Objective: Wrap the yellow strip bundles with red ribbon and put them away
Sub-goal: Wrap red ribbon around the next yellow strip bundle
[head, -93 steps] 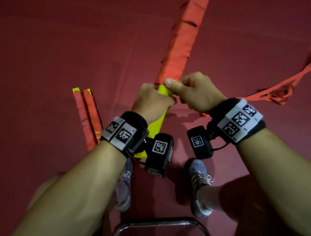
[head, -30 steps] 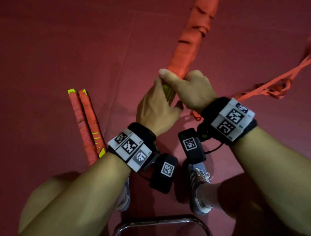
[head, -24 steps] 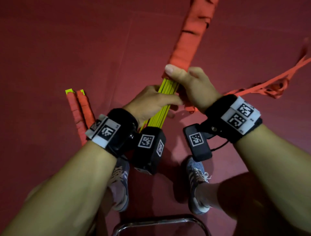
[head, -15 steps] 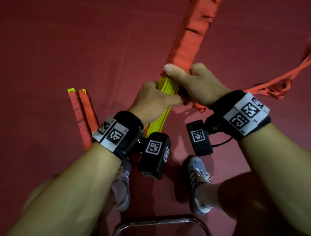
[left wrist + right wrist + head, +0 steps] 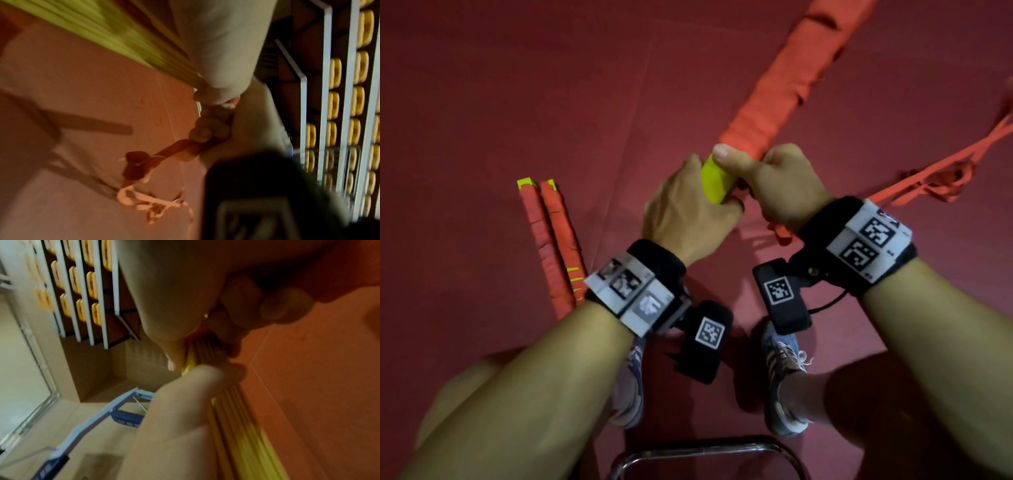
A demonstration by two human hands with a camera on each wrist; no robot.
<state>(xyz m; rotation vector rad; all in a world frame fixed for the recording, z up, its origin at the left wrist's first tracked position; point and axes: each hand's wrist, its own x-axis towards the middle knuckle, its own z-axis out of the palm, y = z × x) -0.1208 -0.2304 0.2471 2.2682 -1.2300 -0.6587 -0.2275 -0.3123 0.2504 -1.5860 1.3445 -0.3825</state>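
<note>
Gripping the bare stretch of the yellow strip bundle [image 5: 714, 185], the left hand [image 5: 688, 212] has its fingers curled round the strips. The right hand [image 5: 780, 181], touching it, is clenched round the bundle just where the wrap of red ribbon [image 5: 780, 102] ends, with the thumb laid on that edge. The bundle is held above the red floor [image 5: 517, 85] and slants from the hands away to the far right, its far part fully covered in red. A loose tail of ribbon runs out from under the right hand to a tangle on the floor at the right.

The strips look thin, light and fairly stiff, yet as a stack they would likely slide on one another and fan out if the grip slackened. The ribbon is soft and limp, so its last turn probably loosens unless pinned. The sensible hold seems to be one hand at the wrap's edge and the other close by on the bare strips.

Two wrapped bundles [image 5: 551, 240] lie side by side on the floor at the left.
</note>
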